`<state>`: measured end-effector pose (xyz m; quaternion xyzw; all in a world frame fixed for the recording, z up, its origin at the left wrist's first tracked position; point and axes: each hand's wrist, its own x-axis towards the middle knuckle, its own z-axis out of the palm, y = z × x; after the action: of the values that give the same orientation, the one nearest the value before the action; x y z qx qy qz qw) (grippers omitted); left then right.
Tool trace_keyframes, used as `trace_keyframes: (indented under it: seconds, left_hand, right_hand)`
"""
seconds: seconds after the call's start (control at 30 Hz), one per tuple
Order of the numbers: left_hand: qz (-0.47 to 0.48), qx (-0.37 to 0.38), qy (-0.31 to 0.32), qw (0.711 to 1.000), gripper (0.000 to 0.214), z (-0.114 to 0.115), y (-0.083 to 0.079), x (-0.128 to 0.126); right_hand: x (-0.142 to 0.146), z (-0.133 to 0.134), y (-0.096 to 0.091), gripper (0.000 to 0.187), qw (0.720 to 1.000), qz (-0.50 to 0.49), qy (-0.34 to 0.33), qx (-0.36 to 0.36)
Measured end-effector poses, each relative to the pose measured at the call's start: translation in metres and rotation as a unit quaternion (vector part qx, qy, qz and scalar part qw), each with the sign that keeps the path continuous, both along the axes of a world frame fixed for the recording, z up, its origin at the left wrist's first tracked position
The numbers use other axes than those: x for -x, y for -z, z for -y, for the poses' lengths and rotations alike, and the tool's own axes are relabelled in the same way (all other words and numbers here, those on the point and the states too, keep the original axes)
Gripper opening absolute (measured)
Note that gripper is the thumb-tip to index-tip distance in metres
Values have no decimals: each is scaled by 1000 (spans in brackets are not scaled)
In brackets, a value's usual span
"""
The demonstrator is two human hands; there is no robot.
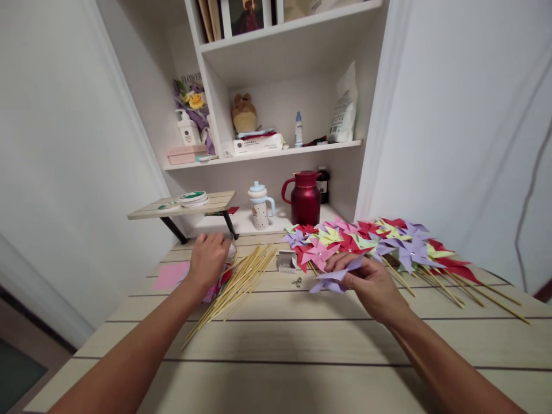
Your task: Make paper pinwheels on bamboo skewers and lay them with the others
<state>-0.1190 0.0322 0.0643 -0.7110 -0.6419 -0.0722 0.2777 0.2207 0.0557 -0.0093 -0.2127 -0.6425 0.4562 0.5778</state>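
My right hand is closed on a purple paper pinwheel, held just above the wooden table. Right behind it lies a heap of finished pinwheels in red, pink, yellow and purple, their sticks pointing right. My left hand reaches out to the left, fingers curled down over a stack of coloured paper; what it grips is hidden. A bundle of bamboo sticks lies beside that hand. A small white box and a few metal pins sit between my hands.
A pink paper sheet lies at the table's left. Behind stand a small raised shelf with tape rolls, a white cup with a blue lid, a dark red jug and white shelving with bottles and boxes.
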Motion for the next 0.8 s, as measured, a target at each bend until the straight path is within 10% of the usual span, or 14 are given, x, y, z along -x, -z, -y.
trace_keyframes:
  seconds: [0.8]
  left_hand:
    - [62,185,-65,979,31,53,56,-27]
  right_hand:
    - [2,3,3,4,999,30,-34,19]
